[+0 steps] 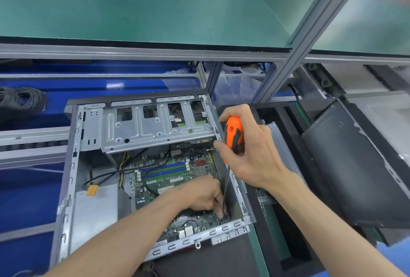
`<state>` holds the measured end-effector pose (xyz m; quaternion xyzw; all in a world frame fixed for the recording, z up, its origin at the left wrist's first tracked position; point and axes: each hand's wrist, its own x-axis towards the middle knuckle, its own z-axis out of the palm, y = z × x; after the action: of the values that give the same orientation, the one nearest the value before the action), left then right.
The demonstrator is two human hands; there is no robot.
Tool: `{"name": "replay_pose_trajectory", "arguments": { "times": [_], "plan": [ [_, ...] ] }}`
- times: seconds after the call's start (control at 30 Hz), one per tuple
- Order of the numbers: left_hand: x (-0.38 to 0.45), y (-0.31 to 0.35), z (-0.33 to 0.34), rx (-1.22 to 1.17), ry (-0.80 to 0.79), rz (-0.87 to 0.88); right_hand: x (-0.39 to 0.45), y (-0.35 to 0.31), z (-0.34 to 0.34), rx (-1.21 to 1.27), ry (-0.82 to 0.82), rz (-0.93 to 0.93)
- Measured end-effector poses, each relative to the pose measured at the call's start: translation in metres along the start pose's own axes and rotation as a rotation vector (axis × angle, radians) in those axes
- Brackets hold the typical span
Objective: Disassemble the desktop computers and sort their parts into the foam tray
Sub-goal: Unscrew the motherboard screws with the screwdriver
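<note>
Both hands inside the case (73,165): right grip (250,152) clamped on screwdriver (234,134), tip hidden behind left grip's (206,194) pinch.

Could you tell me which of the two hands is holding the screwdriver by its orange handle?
The right hand grips the screwdriver; the left hand works down at its tip on the motherboard.

We see single head view only: looks forward, steeply down, close over open computer case (137,165), shelf (144,10) beyond.
</note>
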<state>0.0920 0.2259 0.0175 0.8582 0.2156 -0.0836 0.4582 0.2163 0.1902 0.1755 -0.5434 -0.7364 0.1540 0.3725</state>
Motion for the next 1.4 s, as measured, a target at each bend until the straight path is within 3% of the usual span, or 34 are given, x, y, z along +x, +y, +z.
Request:
{"name": "replay_pose_trajectory", "arguments": {
  "times": [0.6, 0.8, 0.9, 1.07, 1.17, 1.23, 1.4],
  "plan": [
    [0.0, 0.002, 0.003, 0.028, -0.035, -0.013, -0.003, -0.004, -0.001, -0.016, -0.012, -0.003],
    [0.0, 0.004, 0.003, 0.075, -0.043, -0.004, 0.007, -0.015, -0.008, -0.253, 0.006, -0.128],
    [-0.001, 0.005, 0.003, 0.072, -0.041, -0.007, 0.016, -0.023, -0.015, -0.25, -0.09, -0.129],
    [-0.011, 0.014, -0.001, 0.046, -0.031, 0.027, 0.024, -0.038, -0.034, -0.075, -0.472, 0.014],
    [-0.012, 0.018, -0.002, 0.112, -0.029, 0.044, 0.026, -0.043, -0.048, -0.061, -0.57, 0.048],
    [-0.012, 0.02, -0.001, 0.141, -0.026, 0.046, 0.025, -0.044, -0.055, -0.153, -0.553, 0.026],
    [-0.012, 0.023, -0.001, 0.179, -0.027, 0.04, 0.017, -0.046, -0.052, -0.656, -0.434, -0.005]
  ]
}}
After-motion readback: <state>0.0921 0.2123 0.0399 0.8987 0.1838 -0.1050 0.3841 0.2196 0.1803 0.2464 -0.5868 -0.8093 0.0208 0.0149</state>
